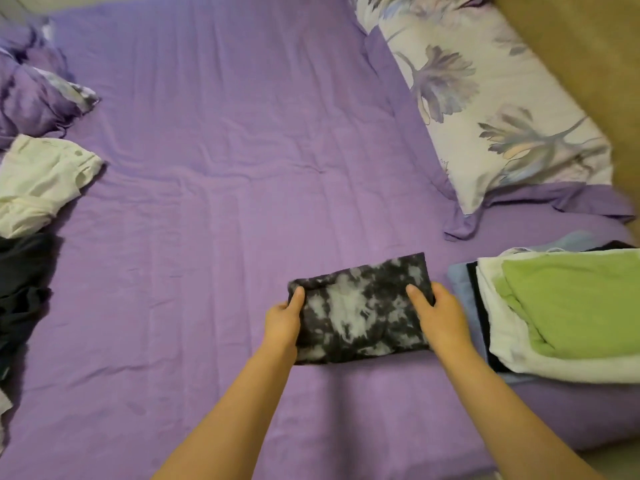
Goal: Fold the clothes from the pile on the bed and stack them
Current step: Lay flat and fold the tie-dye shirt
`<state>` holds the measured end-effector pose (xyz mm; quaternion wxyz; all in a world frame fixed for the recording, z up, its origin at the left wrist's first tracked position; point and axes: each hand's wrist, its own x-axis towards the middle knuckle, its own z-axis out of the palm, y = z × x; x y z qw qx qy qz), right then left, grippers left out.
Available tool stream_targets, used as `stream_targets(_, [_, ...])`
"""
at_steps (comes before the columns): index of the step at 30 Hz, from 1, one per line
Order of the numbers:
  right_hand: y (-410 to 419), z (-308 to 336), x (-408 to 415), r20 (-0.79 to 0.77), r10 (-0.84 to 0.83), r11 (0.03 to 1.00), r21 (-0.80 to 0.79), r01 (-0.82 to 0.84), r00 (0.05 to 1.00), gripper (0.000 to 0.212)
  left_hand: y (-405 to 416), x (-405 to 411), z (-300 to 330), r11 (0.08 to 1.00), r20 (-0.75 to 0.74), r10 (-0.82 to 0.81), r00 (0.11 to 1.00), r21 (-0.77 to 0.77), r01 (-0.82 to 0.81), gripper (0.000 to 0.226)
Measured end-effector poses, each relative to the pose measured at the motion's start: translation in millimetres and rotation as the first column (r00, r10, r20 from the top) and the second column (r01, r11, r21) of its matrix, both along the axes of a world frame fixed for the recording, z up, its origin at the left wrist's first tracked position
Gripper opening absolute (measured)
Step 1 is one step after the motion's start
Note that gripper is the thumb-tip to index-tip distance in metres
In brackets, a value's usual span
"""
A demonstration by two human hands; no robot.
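1. Black-and-white tie-dye cloth, a folded garment (pixel 360 311), forms a soft, thick rectangle on the purple bed sheet (pixel 214 174), near the front edge of the bed.
2. Its left short end is gripped by the left hand (pixel 283 320), thumb on top of the fabric and fingers tucked beneath.
3. Its right short end is held the same way by the right hand (pixel 438 315), thumb lying over the mottled surface.
4. Just right of that garment lies the stack (pixel 540 327) of folded pieces: a lime-green textured piece (pixel 575 303) on top, then nubby white towel-like cloth, a thin black layer and pale blue fabric beneath.
5. At the left edge sits the unfolded pile: a crumpled cream garment (pixel 41 181) above a rumpled dark one (pixel 20 292).
6. A floral pillow (pixel 485 109), white with purple and blue blooms, lies along the right side, and bunched purple bedding (pixel 31 88) fills the far left corner.
7. The sheet is smooth-woven with shallow creases.
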<state>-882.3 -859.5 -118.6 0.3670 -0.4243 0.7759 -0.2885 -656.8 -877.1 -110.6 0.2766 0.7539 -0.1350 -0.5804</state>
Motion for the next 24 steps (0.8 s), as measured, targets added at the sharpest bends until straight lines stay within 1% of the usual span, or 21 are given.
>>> stream_targets(3, [-3,43,-49,-0.052,-0.040,0.992,-0.119,0.034,0.998,0.015,-16,-40,34,0.993,-0.037,-0.099,0.994,-0.065,0.096,0.035])
stream_targets(6, [3,79,-107,-0.103,-0.094,0.984,-0.159,0.077,0.990,0.012,-26,-94,62,0.973,-0.096,-0.210,0.973,-0.121,0.198,0.033])
stream_targets(9, [13,99,-169,-0.171,-0.136,0.984,-0.137,0.113,0.976,0.014,-28,-155,77,0.941,-0.160,-0.319,0.934,-0.169,0.293,0.030])
stream_targets(13, [23,105,-241,-0.284,-0.191,0.981,-0.093,0.171,0.940,0.029,-21,-229,81,0.899,-0.221,-0.424,0.878,-0.217,0.380,0.030])
stream_targets(16, [26,98,-279,-0.373,-0.194,0.981,-0.061,0.185,0.907,0.029,-16,-271,76,0.866,-0.217,-0.494,0.842,-0.208,0.455,0.032])
stream_targets(19, [26,83,-306,-0.468,-0.158,0.982,0.020,0.190,0.869,0.032,-13,-293,62,0.786,-0.163,-0.611,0.775,-0.245,0.568,0.029])
stream_targets(20, [27,78,-310,-0.504,-0.120,0.982,0.066,0.176,0.855,0.036,-11,-296,57,0.749,-0.130,-0.652,0.747,-0.266,0.607,0.030])
stream_targets(21, [28,72,-311,-0.555,-0.064,0.983,0.108,0.148,0.829,0.042,-9,-297,50,0.702,-0.044,-0.689,0.723,-0.291,0.651,0.031])
stream_targets(22, [31,65,-309,-0.608,-0.005,0.983,0.142,0.115,0.794,0.046,-7,-295,43,0.640,0.110,-0.709,0.696,-0.314,0.701,0.034])
stream_targets(23, [35,59,-302,-0.639,0.038,0.985,0.155,0.081,0.769,0.050,-5,-291,35,0.553,0.306,-0.705,0.640,-0.329,0.766,0.038])
stream_targets(24, [39,51,-294,-0.642,0.080,0.985,0.166,0.037,0.763,0.052,-1,-288,28,0.441,0.496,-0.670,0.553,-0.333,0.833,0.041])
